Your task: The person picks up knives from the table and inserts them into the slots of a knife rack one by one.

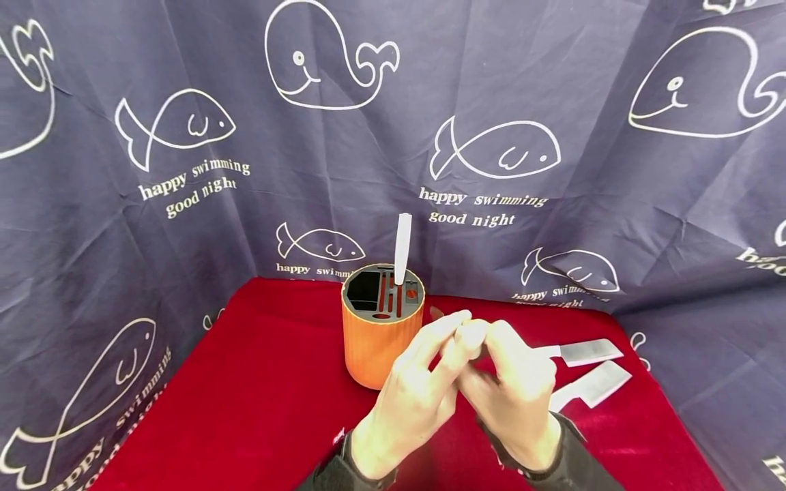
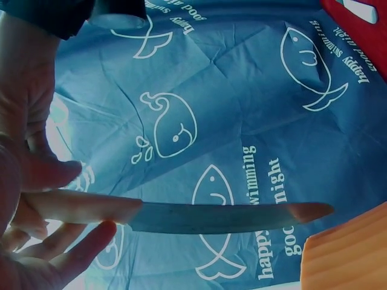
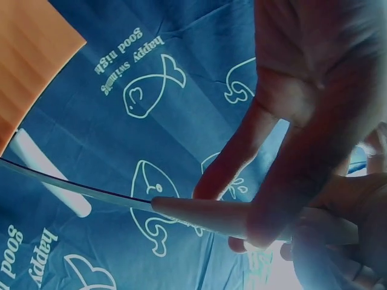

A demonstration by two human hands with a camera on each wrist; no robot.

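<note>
A knife with a pale handle and a long narrow blade is held up in front of me. My left hand and my right hand meet at its handle, and both grip it. In the right wrist view, the right fingers pinch the handle from above, with the left hand behind at the butt. The blade points toward an orange round knife block. Hands hide most of this knife in the head view. Another white-handled knife stands upright in the block's slotted top.
Two cleavers, one farther back and one nearer, lie on the red cloth to the right, their handles partly behind my right hand. A blue-grey curtain with whale and fish drawings surrounds the table.
</note>
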